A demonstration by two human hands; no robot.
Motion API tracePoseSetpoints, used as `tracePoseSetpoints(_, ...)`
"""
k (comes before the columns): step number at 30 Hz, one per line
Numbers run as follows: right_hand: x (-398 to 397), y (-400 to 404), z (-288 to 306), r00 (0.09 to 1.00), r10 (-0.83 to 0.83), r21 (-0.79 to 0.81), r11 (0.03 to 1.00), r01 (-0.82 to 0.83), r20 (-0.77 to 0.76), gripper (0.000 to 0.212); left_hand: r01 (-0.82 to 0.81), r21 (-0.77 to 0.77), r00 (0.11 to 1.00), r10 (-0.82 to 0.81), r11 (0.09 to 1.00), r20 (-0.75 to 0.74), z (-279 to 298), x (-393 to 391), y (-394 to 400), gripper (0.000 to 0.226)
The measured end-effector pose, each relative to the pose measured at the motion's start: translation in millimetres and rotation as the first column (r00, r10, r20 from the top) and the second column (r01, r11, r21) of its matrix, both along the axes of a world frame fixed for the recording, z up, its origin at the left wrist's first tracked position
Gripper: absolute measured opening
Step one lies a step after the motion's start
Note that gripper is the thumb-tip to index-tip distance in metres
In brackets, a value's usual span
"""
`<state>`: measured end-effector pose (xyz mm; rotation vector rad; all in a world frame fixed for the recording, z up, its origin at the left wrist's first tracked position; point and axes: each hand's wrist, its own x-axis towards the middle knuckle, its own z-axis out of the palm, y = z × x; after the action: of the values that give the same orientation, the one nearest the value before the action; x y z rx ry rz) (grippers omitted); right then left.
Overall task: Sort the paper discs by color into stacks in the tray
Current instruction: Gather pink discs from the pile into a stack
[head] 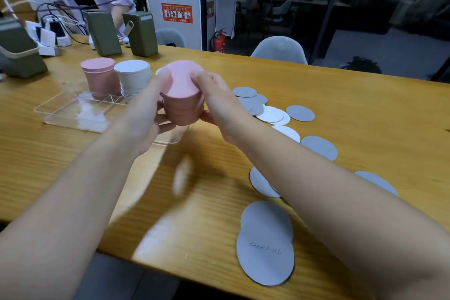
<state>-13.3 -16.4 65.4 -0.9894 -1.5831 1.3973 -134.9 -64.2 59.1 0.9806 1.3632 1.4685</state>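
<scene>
Both hands cupping a pink stack (181, 97) above the tray (70, 114), left hand (148, 114) and right hand (214, 95) fingers curled round its sides, grey discs (299, 112) loose on the table (341, 95), pink pile (99, 75) and white pile (132, 78) in the tray

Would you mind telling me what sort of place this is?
Probably an office or workroom: a long wooden table with chairs, a glass partition, and a fire extinguisher under a safety notice.

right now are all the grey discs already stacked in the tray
No, many grey discs lie loose on the table to the right of the tray, while both hands hold a pink stack.
</scene>
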Motion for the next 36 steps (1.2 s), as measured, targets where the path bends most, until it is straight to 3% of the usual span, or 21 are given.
tracePoseSetpoints(4,-30,-2,13,0.998,0.019,-0.061,0.998,-0.015,0.068,0.056,-0.108,-0.018,0.986,0.105,0.994,-0.130,0,-22,8,0.059)
tracePoseSetpoints(8,-55,-7,17,0.985,0.058,-0.070,0.996,-0.047,0.161,0.061,-0.217,-0.034,0.974,0.214,0.976,-0.079,3,-43,8,0.046)
tracePoseSetpoints(12,-77,-12,12,0.996,0.090,-0.028,0.996,-0.089,0.028,0.041,-0.242,-0.050,0.966,0.236,0.969,-0.104,8,-70,6,0.048)
tracePoseSetpoints(17,-133,-11,-13,0.998,0.058,-0.022,0.998,-0.057,0.037,0.080,-0.259,-0.048,0.964,0.255,0.965,-0.073,10,-97,1,0.037)
tracePoseSetpoints(21,-151,-14,-12,0.996,0.070,0.010,0.998,-0.070,-0.057,0.081,-0.306,-0.035,0.951,0.305,0.951,-0.047,10,-114,-1,0.036)
tracePoseSetpoints(26,-182,-6,-17,0.991,0.113,0.014,0.994,-0.112,-0.065,0.093,-0.380,-0.061,0.925,0.379,0.923,-0.016,10,-134,1,0.056)
tracePoseSetpoints(31,-201,3,-10,0.986,0.146,0.040,0.989,-0.144,-0.075,0.065,-0.451,-0.049,0.891,0.453,0.891,0.029,14,-151,2,0.052)
tracePoseSetpoints(36,-219,17,-7,0.982,0.187,-0.014,0.982,-0.187,-0.032,0.056,-0.495,-0.060,0.866,0.498,0.867,0.056,13,-168,7,0.044)
